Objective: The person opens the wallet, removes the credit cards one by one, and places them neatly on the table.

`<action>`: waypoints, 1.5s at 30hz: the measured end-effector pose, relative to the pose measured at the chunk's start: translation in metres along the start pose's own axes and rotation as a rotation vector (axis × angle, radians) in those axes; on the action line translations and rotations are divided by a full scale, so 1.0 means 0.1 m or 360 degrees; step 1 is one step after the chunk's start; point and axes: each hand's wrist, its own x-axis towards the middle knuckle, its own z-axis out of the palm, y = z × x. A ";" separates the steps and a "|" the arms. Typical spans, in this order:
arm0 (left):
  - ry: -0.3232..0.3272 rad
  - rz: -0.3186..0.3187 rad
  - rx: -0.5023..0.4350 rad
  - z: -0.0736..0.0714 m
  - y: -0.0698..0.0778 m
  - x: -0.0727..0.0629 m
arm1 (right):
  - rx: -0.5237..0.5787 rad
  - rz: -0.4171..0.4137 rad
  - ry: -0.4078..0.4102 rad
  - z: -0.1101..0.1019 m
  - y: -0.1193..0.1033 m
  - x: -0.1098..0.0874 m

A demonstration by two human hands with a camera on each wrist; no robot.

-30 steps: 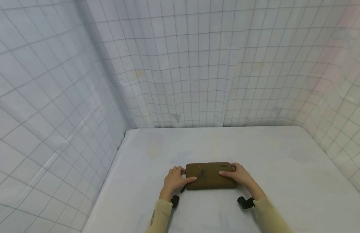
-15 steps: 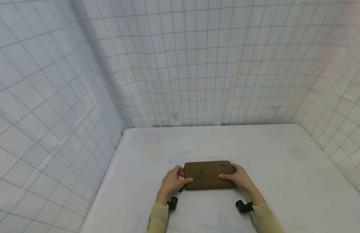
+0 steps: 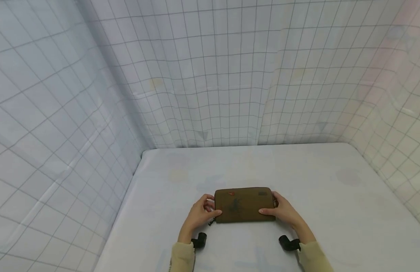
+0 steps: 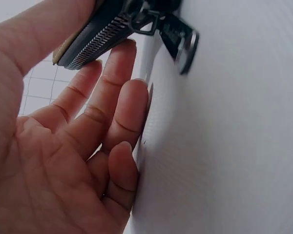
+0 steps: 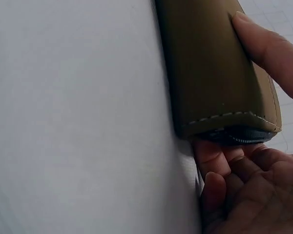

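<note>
An olive-brown zip-around wallet [image 3: 244, 206] lies flat on the white table, its long side across the head view. A small red tag and a dark printed figure show on its upper face. My left hand [image 3: 197, 217] holds its left end, thumb on top and fingers at the zipped edge. In the left wrist view, the metal zip [image 4: 98, 43] and a dangling pull tab [image 4: 179, 41] show beside those fingers. At the other end, my right hand [image 3: 287, 212] grips with the thumb over the top. Its curled fingers [image 5: 212, 158] reach the end, partly hidden by the wallet.
The white table [image 3: 182, 170] spreads out around the wallet. White curtains with a dark grid [image 3: 210, 75] enclose it at the back and on both sides. A black wrist camera [image 3: 199, 240] sits on the left wrist, another wrist camera [image 3: 289, 243] on the right.
The right thumb has moved slightly toward the wallet's near edge, and the left thumb has drawn back a little toward the left end. The wallet stays nearly in place; the head view shifts slightly.
</note>
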 end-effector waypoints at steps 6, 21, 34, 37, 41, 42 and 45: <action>0.0046 0.0038 -0.0022 -0.01 -0.03 0.01 | 0.0076 -0.0031 0.0024 0.04 -0.03 0.03; 0.0205 0.0137 -0.0111 -0.09 0.16 -0.02 | 0.0144 -0.0204 0.0110 0.11 -0.15 0.05; 0.0136 -0.0215 0.0436 -0.07 0.02 -0.10 | 0.0219 -0.0201 0.0093 0.11 -0.09 0.05; 0.0172 -0.0232 0.0554 0.00 0.06 -0.09 | 0.0220 -0.0210 0.0076 0.09 -0.07 0.03; 0.0242 -0.0234 0.0637 0.07 0.12 -0.09 | 0.0209 -0.0227 0.0050 0.07 -0.05 0.01; 0.0255 -0.0240 0.0649 0.08 0.13 -0.09 | 0.0202 -0.0234 0.0048 0.07 -0.05 0.02; 0.0276 -0.0230 0.0679 0.09 0.15 -0.09 | 0.0177 -0.0247 0.0060 0.06 -0.05 0.02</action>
